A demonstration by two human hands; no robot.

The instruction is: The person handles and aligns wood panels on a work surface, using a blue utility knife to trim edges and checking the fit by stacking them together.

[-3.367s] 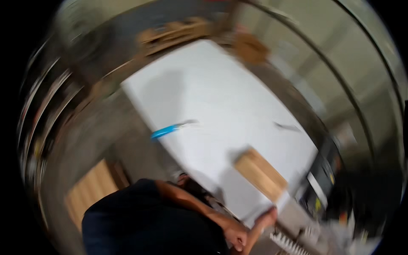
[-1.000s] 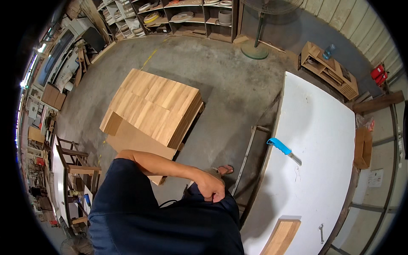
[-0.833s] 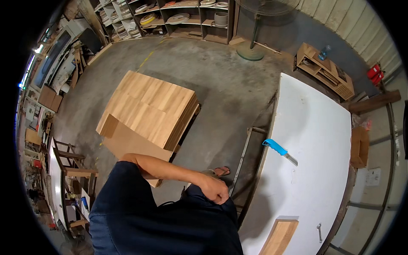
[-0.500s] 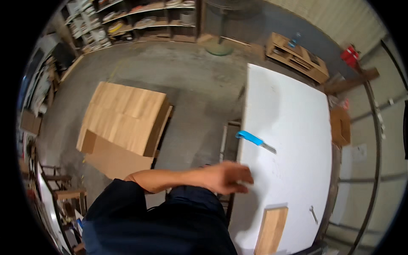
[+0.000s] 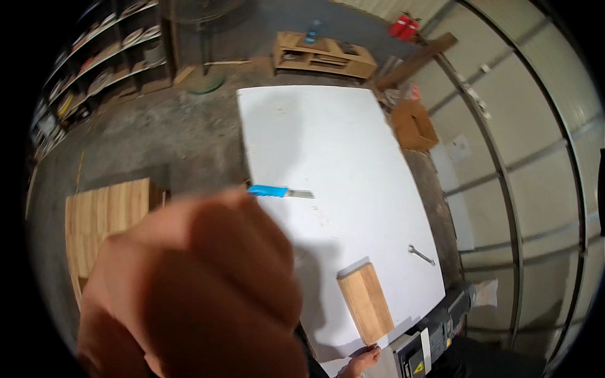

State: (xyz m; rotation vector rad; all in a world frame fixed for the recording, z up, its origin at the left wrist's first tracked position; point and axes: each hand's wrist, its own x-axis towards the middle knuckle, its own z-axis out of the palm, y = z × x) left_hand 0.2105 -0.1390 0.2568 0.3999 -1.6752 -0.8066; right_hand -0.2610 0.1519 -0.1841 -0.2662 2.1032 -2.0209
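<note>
My left hand (image 5: 189,277) is raised close to the camera, large and blurred. Its fingers are curled into a fist; anything inside is hidden. Low in the view, my right hand (image 5: 362,362) has its fingers closed at the near end of a short wooden board (image 5: 365,302), which lies on the white tabletop (image 5: 328,138). Beyond my left hand, a blue-handled utility knife (image 5: 271,191) rests by the table's left edge, blade pointing right. A metal wrench (image 5: 421,254) lies to the right of the board.
A dark machine (image 5: 441,324) with a warning label stands at the table's near right corner. Stacked wood panels (image 5: 107,214) are on the floor at left. Farther off are a low wooden cabinet (image 5: 328,57), a cardboard box (image 5: 414,126) and loaded shelves (image 5: 107,57).
The view has swung to the right. My left hand has risen from beside the table to just before the camera and curled up. My right hand has come into view at the board.
</note>
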